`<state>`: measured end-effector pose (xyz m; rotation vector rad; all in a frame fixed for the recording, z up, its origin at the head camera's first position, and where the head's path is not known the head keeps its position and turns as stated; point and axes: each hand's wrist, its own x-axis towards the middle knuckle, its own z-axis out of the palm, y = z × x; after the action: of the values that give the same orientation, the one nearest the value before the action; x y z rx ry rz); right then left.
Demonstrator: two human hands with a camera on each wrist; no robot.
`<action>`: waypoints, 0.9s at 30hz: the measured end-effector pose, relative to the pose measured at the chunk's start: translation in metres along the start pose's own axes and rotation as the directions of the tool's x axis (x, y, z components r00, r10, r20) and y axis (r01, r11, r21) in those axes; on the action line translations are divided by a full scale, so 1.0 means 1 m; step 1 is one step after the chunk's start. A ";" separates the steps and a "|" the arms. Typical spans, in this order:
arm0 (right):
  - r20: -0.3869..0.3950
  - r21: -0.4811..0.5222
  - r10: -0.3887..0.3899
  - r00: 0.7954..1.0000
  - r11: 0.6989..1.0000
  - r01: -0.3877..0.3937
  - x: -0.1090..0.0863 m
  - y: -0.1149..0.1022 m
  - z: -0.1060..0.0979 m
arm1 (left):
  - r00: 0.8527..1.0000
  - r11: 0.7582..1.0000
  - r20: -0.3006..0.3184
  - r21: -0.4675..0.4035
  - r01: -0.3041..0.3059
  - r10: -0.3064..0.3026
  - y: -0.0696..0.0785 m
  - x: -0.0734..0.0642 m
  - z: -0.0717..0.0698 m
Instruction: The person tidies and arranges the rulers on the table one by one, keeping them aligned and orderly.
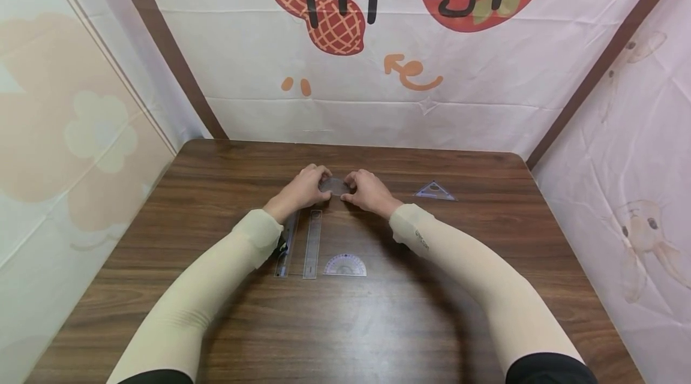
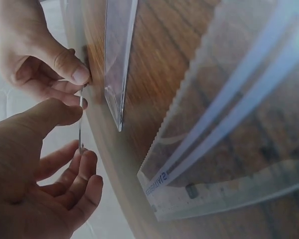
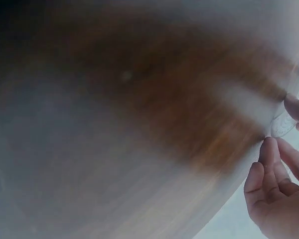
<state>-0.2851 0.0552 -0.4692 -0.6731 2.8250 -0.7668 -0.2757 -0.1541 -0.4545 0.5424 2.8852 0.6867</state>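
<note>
Near the back of the table, both hands hold a thin, clear plastic disc (image 1: pixel 336 186) between them. My left hand (image 1: pixel 309 185) pinches its left side, thumb at the near edge and fingers at the far one. On the opposite side my right hand (image 1: pixel 369 192) pinches it the same way. Edge-on in the left wrist view, the disc (image 2: pixel 80 122) is a narrow strip; in the right wrist view faint markings show on it (image 3: pixel 283 124). Below my left wrist lie a wavy-edged ruler (image 1: pixel 286 246) with blue stripes and a straight clear ruler (image 1: pixel 312 244).
A clear protractor (image 1: pixel 345 265) lies right of the rulers, flat side toward me. Farther right, a clear set square (image 1: pixel 435 191) lies by itself. The wooden table (image 1: pixel 345 330) ends at a printed cloth wall (image 1: pixel 243 72) behind.
</note>
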 end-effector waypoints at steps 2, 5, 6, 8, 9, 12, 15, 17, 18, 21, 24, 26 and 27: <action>-0.002 -0.011 -0.006 1.000 1.000 0.006 0.000 0.000 -0.001 | 1.000 1.000 -0.007 0.010 -0.006 0.006 0.001 -0.001 0.000; -0.001 -0.016 -0.008 1.000 1.000 0.008 -0.002 0.001 -0.003 | 1.000 1.000 -0.014 0.027 -0.014 0.014 0.002 -0.002 0.000; -0.001 -0.016 -0.009 1.000 1.000 0.009 -0.003 0.001 -0.004 | 1.000 0.999 -0.018 0.031 -0.016 0.017 0.003 -0.003 0.000; -0.005 -0.020 -0.012 1.000 1.000 0.012 -0.005 0.002 -0.004 | 0.999 0.999 -0.023 0.036 -0.021 0.022 0.003 -0.004 0.001; -0.007 -0.023 -0.014 1.000 1.000 0.014 -0.006 0.003 -0.005 | 0.999 0.999 -0.027 0.036 -0.024 0.025 0.004 -0.005 0.002; -0.020 -0.037 -0.026 0.999 0.999 0.025 -0.010 0.005 -0.005 | 0.999 0.999 -0.040 0.040 -0.035 0.037 0.005 -0.006 0.003; -0.032 -0.055 -0.043 0.999 0.998 0.041 -0.013 0.008 -0.005 | 0.997 0.998 -0.050 0.048 -0.048 0.050 0.007 -0.008 0.004; -0.036 -0.065 -0.051 0.998 0.997 0.048 -0.016 0.010 -0.006 | 0.997 0.996 -0.053 0.061 -0.059 0.062 0.009 -0.009 0.005; -0.039 -0.067 -0.053 0.998 0.996 0.050 -0.017 0.011 -0.007 | 0.996 0.996 -0.056 0.065 -0.064 0.068 0.010 -0.010 0.005; -0.046 -0.070 -0.060 0.997 0.996 0.057 -0.021 0.012 -0.009 | 0.995 0.993 -0.058 0.082 -0.080 0.085 0.013 -0.010 0.006; -0.053 -0.068 -0.073 0.996 0.995 0.070 -0.025 0.013 -0.012 | 0.992 0.991 -0.067 0.093 -0.098 0.104 0.014 -0.010 0.007; -0.056 -0.066 -0.082 0.995 0.995 0.078 -0.027 0.013 -0.014 | 0.991 0.989 -0.071 0.098 -0.107 0.114 0.015 -0.010 0.008; -0.057 -0.063 -0.087 0.995 0.995 0.083 -0.029 0.014 -0.014 | 0.990 0.989 -0.075 0.099 -0.112 0.119 0.015 -0.010 0.009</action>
<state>-0.2684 0.0851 -0.4634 -0.7972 2.9004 -0.7296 -0.2600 -0.1418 -0.4548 0.7151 2.9930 0.6023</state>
